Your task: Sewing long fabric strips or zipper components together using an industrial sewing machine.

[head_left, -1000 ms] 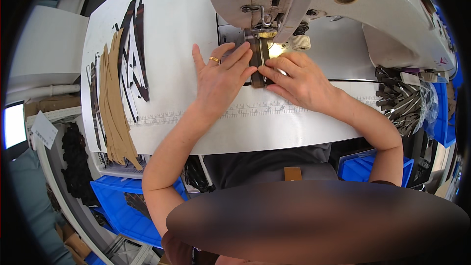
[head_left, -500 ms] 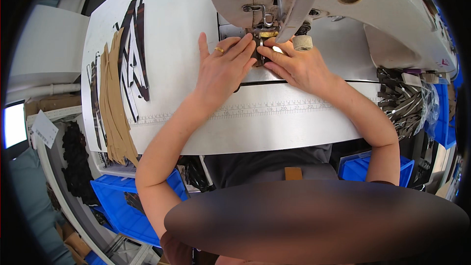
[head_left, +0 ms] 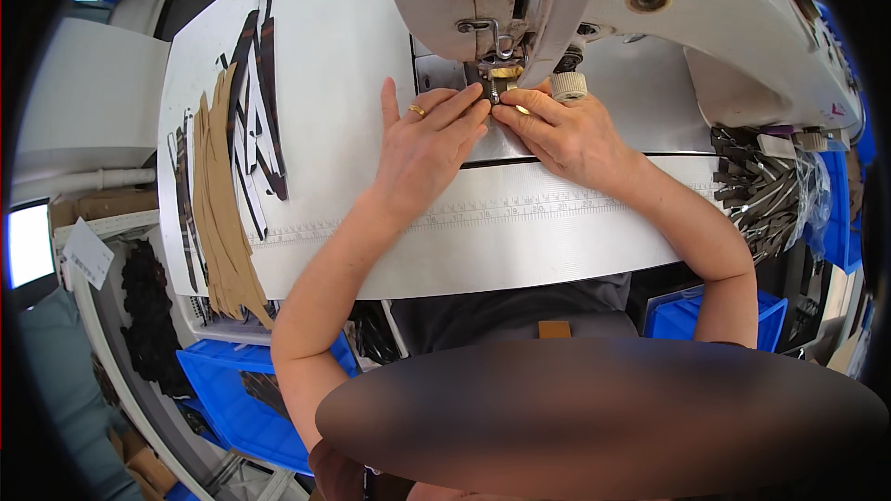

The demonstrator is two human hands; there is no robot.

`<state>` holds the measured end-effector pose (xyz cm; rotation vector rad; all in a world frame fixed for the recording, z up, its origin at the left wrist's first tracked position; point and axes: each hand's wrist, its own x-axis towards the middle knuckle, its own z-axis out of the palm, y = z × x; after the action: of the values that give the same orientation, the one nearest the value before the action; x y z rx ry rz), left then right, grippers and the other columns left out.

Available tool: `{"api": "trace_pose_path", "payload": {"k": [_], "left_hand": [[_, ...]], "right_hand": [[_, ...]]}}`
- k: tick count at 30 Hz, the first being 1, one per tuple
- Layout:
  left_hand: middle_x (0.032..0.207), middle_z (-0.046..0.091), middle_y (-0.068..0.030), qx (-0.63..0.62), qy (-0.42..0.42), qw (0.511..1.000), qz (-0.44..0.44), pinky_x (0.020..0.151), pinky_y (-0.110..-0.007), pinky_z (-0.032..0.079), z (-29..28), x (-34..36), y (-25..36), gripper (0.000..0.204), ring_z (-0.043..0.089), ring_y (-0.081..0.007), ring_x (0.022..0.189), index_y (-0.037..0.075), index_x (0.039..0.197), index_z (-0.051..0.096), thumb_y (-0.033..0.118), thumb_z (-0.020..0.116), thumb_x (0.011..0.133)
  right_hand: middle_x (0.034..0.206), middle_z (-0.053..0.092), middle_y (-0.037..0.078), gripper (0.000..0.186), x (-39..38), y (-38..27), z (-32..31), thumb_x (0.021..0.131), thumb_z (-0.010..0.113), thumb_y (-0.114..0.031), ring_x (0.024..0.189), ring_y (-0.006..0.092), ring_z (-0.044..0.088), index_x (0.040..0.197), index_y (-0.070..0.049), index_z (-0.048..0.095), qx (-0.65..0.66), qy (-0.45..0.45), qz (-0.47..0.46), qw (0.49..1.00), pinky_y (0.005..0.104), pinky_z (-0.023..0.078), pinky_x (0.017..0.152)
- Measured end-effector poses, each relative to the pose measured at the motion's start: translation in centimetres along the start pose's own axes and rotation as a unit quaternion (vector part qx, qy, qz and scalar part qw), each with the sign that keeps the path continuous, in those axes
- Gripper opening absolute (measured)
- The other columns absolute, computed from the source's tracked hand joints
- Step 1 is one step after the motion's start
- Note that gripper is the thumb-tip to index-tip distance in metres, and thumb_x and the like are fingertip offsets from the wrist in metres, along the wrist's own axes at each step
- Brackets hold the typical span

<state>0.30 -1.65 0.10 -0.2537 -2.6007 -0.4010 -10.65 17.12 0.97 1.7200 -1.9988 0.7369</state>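
Note:
A white sewing machine (head_left: 445,0) stands over the table, its presser foot (head_left: 502,72) low over a small dark zipper piece (head_left: 495,91) with a silvery metal part. Fingers stretched, my left hand (head_left: 422,148) lies just left of the foot, fingertips pressing on the dark piece and the little finger lifted away; a gold ring sits on one finger. From the right, my right hand (head_left: 566,134) closes its fingertips on the same piece beside the foot. Most of the piece is hidden under the fingers and the machine.
Tan strips (head_left: 223,204) and black-and-white strips (head_left: 264,111) lie on the table's left. Dark zipper strips (head_left: 756,190) are heaped at the right edge near a clear plastic bag (head_left: 814,190). Blue bins (head_left: 246,417) stand below. A printed ruler scale (head_left: 483,211) crosses the tabletop.
My left fingertips have come slightly nearer to me, away from the foot. The fingers of my right hand have drawn closer together on the dark piece. The view has shifted a little.

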Motion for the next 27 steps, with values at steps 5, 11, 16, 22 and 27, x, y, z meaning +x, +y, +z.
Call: {"api": "trace_pose_path", "payload": {"k": [5, 11, 16, 22, 27], "left_hand": [[0.118, 0.063, 0.0037, -0.002, -0.007, 1.0, -0.016, 0.105, -0.068, 0.023, 0.0, 0.8, 0.0, 0.027, 0.057, -0.0171, 0.11, 0.012, 0.11, 0.068, 0.019, 0.07, 0.083], [0.113, 0.062, 0.0017, -0.04, 0.0, 0.997, -0.064, 0.108, -0.063, 0.019, 0.1, 0.6, -0.1, 0.027, 0.055, -0.0217, 0.109, 0.012, 0.113, 0.066, 0.019, 0.066, 0.087], [0.111, 0.063, 0.0003, -0.068, 0.006, 0.993, -0.101, 0.111, -0.058, 0.016, -0.1, 0.6, -0.2, 0.026, 0.055, -0.0243, 0.107, 0.013, 0.114, 0.067, 0.019, 0.065, 0.088], [0.109, 0.06, 0.0044, -0.044, 0.02, 0.997, -0.056, 0.106, -0.065, 0.022, 0.0, 0.5, -0.3, 0.023, 0.055, -0.0193, 0.109, 0.014, 0.107, 0.069, 0.014, 0.069, 0.084], [0.116, 0.067, 0.006, 0.019, 0.011, 1.0, -0.022, 0.11, -0.058, 0.014, -0.1, 0.5, -0.2, 0.021, 0.056, -0.0188, 0.107, 0.016, 0.107, 0.073, 0.02, 0.066, 0.087]], "right_hand": [[0.095, 0.064, 0.006, 0.029, 0.1, 0.3, -0.1, 0.077, 0.07, -0.007, 0.084, 0.0255, 0.058, 0.105, -0.001, 0.068, -0.012, -0.021, 0.03, 0.999, 0.0353, 0.049, 0.072], [0.091, 0.068, 0.011, 0.018, 0.3, 2.5, -3.4, 0.091, 0.062, -0.011, 0.075, 0.0145, 0.066, 0.101, 0.004, 0.064, 0.516, -0.075, 0.47, 0.712, 0.0262, 0.053, 0.06], [0.088, 0.068, 0.011, 0.028, 2.4, 2.8, -2.5, 0.092, 0.06, -0.017, 0.068, 0.0104, 0.064, 0.103, 0.008, 0.061, 0.545, -0.09, 0.495, 0.671, 0.021, 0.052, 0.059], [0.091, 0.065, 0.007, 0.018, 0.5, 2.2, -1.1, 0.088, 0.063, -0.008, 0.078, 0.0147, 0.064, 0.105, -0.004, 0.066, 0.418, -0.041, 0.341, 0.841, 0.029, 0.052, 0.065], [0.086, 0.064, 0.01, 0.026, 0.5, 0.7, -0.1, 0.078, 0.066, -0.007, 0.084, 0.0267, 0.057, 0.103, -0.009, 0.07, 0.034, -0.031, 0.076, 0.996, 0.0374, 0.048, 0.072]]}}
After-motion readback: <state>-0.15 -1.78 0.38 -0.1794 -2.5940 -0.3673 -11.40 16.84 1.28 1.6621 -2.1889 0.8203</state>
